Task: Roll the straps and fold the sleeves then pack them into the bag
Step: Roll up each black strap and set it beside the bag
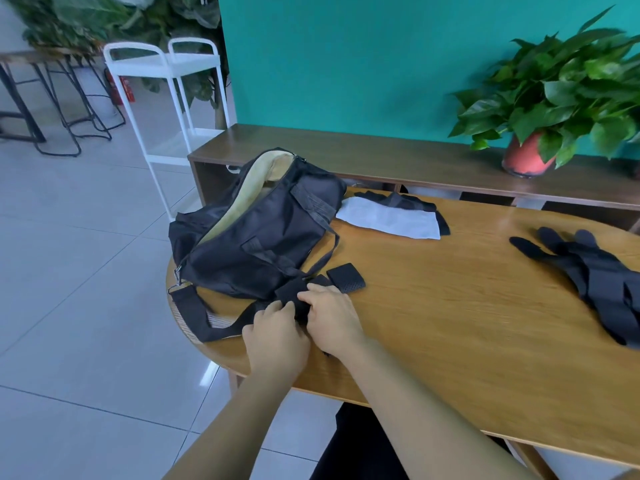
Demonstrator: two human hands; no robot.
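Head view is all I have, looking down over both forearms onto a wooden table (450,323). My left hand (275,336) and right hand (332,318) sit side by side at the near edge, knuckles up, fingers curled together and pinched on a black strap (294,294) whose bunched end pokes out just beyond the fingertips. How far it is rolled I cannot tell; the hands cover most of it.

Just past the right fingertips, touching nothing I can make out but very near the strap, lies a small flat black pad (346,278). Directly beyond the left fingertips sits the black duffel bag (263,237), slumped on the table's left end, its zip open and a tan lining showing along the top. Its wide shoulder strap (194,315) trails off the table edge to the left of my left hand and loops back under the wrist.

Farther out from the right fingers, beside the bag's far end, a white sleeve (388,220) lies flat with a black piece (398,199) behind it and partly under it. Well off to the right of the right hand, a pile of black straps (588,275) sprawls near the table's right edge.

Beyond the table stands a low wooden shelf with a potted plant (561,98) in a red pot.
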